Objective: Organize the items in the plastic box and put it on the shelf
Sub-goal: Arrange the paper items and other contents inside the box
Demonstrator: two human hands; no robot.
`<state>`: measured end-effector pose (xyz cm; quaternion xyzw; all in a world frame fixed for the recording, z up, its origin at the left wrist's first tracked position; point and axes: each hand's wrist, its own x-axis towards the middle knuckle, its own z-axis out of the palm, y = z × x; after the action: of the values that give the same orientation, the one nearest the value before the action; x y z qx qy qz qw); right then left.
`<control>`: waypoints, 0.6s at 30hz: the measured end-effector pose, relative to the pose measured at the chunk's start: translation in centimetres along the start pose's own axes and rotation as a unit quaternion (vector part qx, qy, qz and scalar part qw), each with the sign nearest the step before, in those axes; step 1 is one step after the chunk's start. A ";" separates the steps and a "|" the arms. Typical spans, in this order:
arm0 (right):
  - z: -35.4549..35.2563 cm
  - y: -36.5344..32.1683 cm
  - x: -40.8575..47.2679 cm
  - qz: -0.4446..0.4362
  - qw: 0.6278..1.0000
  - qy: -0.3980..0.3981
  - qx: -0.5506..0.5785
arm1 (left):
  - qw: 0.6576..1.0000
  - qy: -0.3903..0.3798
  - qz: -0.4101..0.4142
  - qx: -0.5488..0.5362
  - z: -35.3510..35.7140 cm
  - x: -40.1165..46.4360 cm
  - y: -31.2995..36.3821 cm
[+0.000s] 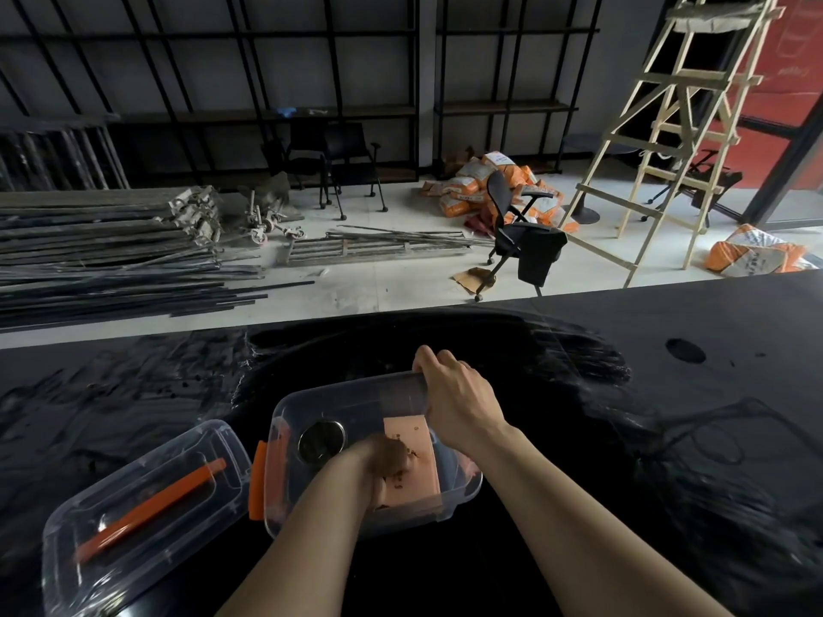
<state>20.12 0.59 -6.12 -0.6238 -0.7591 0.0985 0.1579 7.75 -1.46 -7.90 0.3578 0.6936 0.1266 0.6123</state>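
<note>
I see the clear plastic box (356, 456) at six o'clock on the dark counter (668, 438). My right hand (454, 389) grasps its far rim; my left hand (387, 460) reaches inside onto a peach card (414, 438), grip unclear. The box may tip or slide, scattering the metal cup (321, 442).

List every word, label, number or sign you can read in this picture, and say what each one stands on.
None can be read.
Pink card in the plastic box: dark marks, too small and blurred.
Orange-and-white sacks on the floor: printing, too small.
Red wall panel: faint marks, illegible.
Clear lid: no text visible.
</note>
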 end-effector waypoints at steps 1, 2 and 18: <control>0.2 0.0 0.1 0.003 1.000 0.000 0.001 | 0.999 0.025 0.017 0.028 0.6 0.3 -0.1; 0.4 0.0 0.1 0.005 1.000 -0.001 0.002 | 0.998 0.040 0.013 0.047 1.1 0.1 0.0; 0.6 0.2 0.3 -0.008 1.000 -0.003 -0.007 | 0.953 -0.038 0.001 0.299 -1.3 -1.0 2.3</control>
<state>20.08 0.95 -6.75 -0.6184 -0.7653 0.0939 0.1519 7.33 -0.11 -5.47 0.5295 0.6754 -0.1001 0.5034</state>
